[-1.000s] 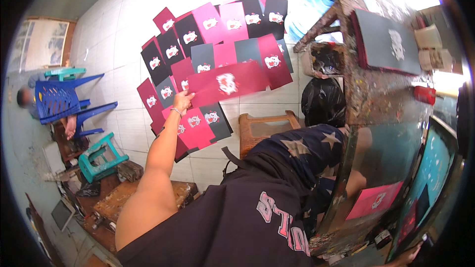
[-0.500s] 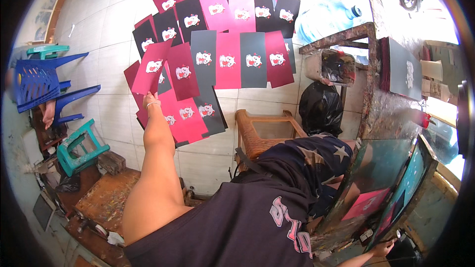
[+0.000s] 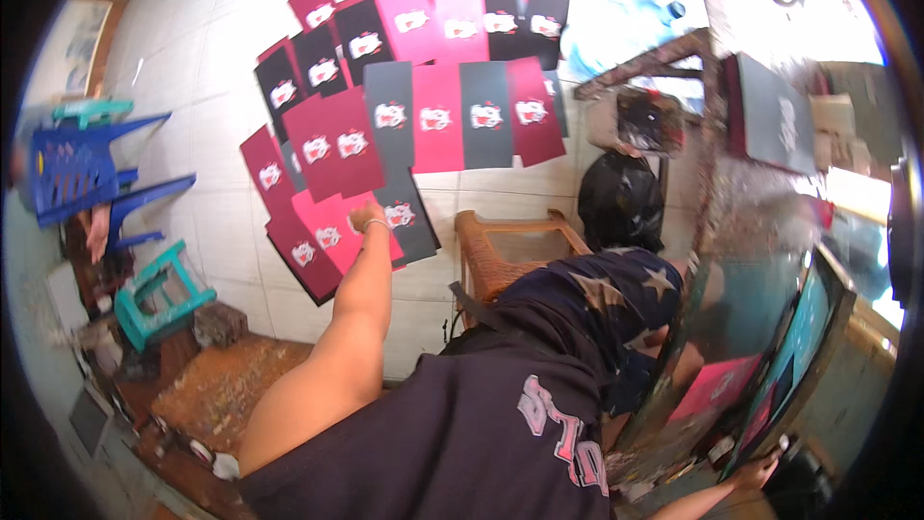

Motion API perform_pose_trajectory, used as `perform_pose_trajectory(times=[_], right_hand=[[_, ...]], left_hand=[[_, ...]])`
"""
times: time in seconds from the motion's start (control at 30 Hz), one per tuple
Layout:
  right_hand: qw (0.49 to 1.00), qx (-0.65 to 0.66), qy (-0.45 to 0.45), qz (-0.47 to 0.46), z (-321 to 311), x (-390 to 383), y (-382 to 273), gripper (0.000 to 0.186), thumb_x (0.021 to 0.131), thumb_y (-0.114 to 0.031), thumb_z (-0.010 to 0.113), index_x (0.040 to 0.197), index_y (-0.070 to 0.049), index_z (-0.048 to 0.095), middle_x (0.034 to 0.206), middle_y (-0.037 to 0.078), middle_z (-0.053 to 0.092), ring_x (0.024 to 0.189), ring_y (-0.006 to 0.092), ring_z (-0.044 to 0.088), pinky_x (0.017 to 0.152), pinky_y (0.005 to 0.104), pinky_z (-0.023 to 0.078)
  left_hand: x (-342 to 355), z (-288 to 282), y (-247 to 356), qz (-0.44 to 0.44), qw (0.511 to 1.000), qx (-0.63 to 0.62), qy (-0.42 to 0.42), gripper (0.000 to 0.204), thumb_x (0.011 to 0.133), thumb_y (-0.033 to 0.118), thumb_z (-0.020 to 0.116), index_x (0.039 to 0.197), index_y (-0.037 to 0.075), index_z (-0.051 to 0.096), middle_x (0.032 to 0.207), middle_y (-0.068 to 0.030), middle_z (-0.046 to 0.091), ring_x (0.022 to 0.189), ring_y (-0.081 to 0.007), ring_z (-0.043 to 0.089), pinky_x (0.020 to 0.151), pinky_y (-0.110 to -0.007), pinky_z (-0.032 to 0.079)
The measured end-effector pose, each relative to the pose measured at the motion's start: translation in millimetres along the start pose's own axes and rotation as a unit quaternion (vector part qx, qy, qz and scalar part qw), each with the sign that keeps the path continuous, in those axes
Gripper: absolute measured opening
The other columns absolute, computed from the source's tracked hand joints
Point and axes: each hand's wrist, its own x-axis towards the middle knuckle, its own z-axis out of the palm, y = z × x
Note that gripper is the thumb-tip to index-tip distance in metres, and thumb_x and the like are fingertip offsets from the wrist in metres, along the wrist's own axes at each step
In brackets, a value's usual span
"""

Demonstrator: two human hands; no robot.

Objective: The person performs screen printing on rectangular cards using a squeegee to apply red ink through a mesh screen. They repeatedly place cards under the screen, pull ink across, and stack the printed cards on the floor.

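My left hand (image 3: 366, 217) hovers over or touches a pink sheet (image 3: 345, 239) at the near edge of the spread on the floor, beside a dark grey sheet (image 3: 416, 231). Motion blur smears its fingers. Each sheet bears a white cartoon animal with red spots. A maroon sheet (image 3: 310, 140) lies flat beyond that hand, edge over edge with another maroon sheet (image 3: 354, 149). Down at the lower right, my right hand (image 3: 753, 474) is closed by the lower end of a turquoise framed screen (image 3: 794, 351); what it grips is unclear.
At right stands a stained worktable (image 3: 717, 173) with a stack of grey sheets (image 3: 775, 116). Below it are a black plastic bag (image 3: 621, 202) and a brown stool (image 3: 515, 260). Left are a blue chair (image 3: 72, 169), a green stool (image 3: 159, 294) and another person's bare limb (image 3: 98, 231).
My left hand has let go of the maroon sheet, which now lies flat among the others, and has moved right and slightly nearer. The right hand has shifted only slightly.
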Motion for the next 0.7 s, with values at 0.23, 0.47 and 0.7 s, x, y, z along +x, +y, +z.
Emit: perform_pose_trajectory(times=[0.23, 0.47, 0.7], right_hand=[[0.979, 0.153, 0.042, -0.125, -18, 32, 49, 0.05, 0.105, -0.038, 0.061, 0.128, 0.005, 0.071, 0.107, 0.011, 0.077, 0.089, 0.0183, 0.07, 0.08, 0.0303, 0.056], [1.0, 0.003, 0.016, -0.023, -82, 62, -19, 0.062, 0.092, -0.069, 0.056, 0.106, -0.011, 0.076, 0.092, 0.02, 0.071, 0.091, 0.0426, 0.066, 0.083, 0.0465, 0.052], [0.997, 0.027, 0.067, -0.018, -94, 100, -42, 0.067, 0.091, -0.061, 0.061, 0.076, 0.004, 0.065, 0.067, 0.025, 0.059, 0.063, 0.04, 0.059, 0.063, 0.049, 0.045]], left_hand=[[-303, -132, 213, 0.558, 0.681, -0.312, -0.357, 0.02, 0.098, 0.009, 0.067, 0.116, 0.001, 0.071, 0.096, -0.0104, 0.071, 0.085, -0.0192, 0.067, 0.077, -0.033, 0.054], [-581, -222, 248, 0.802, 0.128, -0.187, -0.553, 0.029, 0.093, 0.012, 0.072, 0.121, 0.002, 0.071, 0.114, -0.0149, 0.07, 0.105, -0.0314, 0.067, 0.093, -0.04, 0.053], [-751, -196, 191, 0.867, -0.19, -0.006, -0.461, 0.064, 0.09, 0.032, 0.074, 0.146, 0.006, 0.056, 0.154, -0.0135, 0.053, 0.147, -0.0346, 0.043, 0.123, -0.05, 0.033]])
